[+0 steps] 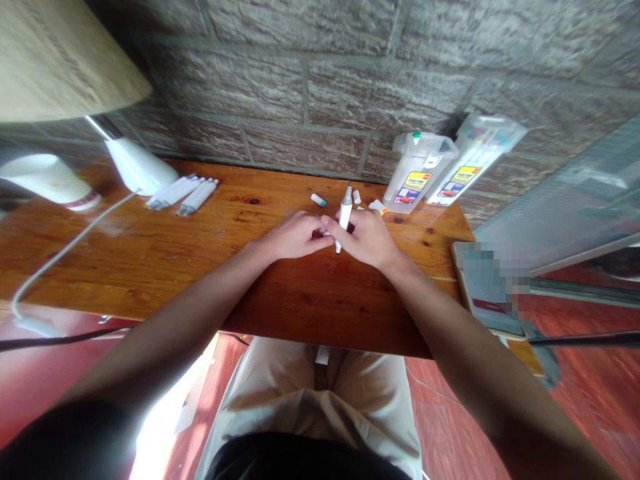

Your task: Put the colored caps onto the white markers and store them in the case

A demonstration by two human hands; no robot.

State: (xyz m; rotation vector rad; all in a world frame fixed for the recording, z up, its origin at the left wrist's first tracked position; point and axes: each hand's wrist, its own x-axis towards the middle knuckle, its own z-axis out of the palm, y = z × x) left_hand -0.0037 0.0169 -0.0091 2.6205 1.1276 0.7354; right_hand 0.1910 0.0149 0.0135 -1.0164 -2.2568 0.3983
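Observation:
A white marker (345, 215) stands tilted between my two hands over the middle of the wooden table (200, 253). My right hand (367, 238) is closed round the marker's barrel. My left hand (295, 235) is closed too, its fingertips pinching at the marker's lower end, where something small and dark red shows. Loose marker caps lie just beyond my hands: one with a teal tip (318, 199) and small white ones (357, 197). Several more white markers (185, 193) lie in a row at the far left.
Two clear plastic marker boxes (420, 172) (475, 160) lean on the stone wall at the back right. A white lamp base (47, 180) and white cable (65, 250) sit at the left. A flat board (493, 293) lies off the table's right edge.

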